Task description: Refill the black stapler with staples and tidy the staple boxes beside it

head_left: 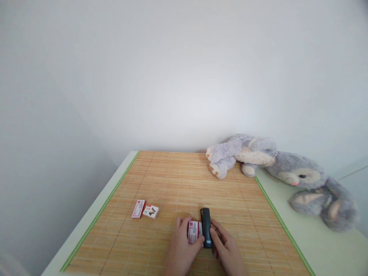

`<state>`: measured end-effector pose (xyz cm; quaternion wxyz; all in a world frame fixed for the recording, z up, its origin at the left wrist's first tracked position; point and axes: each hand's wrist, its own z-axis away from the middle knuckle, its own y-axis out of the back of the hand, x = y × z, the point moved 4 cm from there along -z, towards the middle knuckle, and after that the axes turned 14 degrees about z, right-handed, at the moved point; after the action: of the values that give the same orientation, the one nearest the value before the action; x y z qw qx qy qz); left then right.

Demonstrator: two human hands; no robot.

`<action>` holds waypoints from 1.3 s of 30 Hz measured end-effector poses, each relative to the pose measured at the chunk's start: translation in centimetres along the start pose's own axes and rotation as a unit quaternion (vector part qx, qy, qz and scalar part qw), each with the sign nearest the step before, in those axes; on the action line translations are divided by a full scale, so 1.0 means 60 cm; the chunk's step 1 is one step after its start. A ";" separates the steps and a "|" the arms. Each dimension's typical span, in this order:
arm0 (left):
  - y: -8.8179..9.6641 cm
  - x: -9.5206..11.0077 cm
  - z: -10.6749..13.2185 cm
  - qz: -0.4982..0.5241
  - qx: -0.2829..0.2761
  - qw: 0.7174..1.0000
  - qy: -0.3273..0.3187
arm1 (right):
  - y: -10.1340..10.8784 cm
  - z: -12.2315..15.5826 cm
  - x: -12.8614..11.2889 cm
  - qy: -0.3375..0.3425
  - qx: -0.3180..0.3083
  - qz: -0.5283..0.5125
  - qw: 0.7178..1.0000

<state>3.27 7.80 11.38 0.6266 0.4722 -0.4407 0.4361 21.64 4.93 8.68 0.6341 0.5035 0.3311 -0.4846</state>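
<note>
My left hand (184,245) is closed around a small white and red box (194,231), its thumb along the near edge and its fingers at the far left. Right against that box stands a black stapler (206,228), lying lengthwise away from me on the mat. My right hand (225,245) grips the stapler's right side near its close end, thumb and fingers pressed on it. The undersides of both hands are hidden.
A bamboo mat (172,184) with green edging covers the table (316,245). To the left lie another white and red box (138,209) and a smaller white box (151,211) with a dark picture. A grey plush rabbit (258,153) stretches along the back right, before the wall.
</note>
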 end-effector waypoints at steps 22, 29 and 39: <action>0.010 0.047 -0.002 -0.113 -0.146 0.981 -0.060 | 0.004 0.003 -0.003 0.014 -0.015 0.014 1.000; 0.201 -0.003 0.000 -0.120 0.190 0.972 -0.071 | 0.000 0.004 0.002 0.009 -0.007 -0.015 1.000; 0.410 -0.054 -0.045 -0.311 0.046 0.944 -0.103 | 0.001 0.004 -0.004 -0.002 -0.024 0.003 1.000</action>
<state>-20.76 14.29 12.91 0.6597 0.6568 -0.3130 0.1883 21.60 4.76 8.95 0.6480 0.4885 0.3396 -0.4755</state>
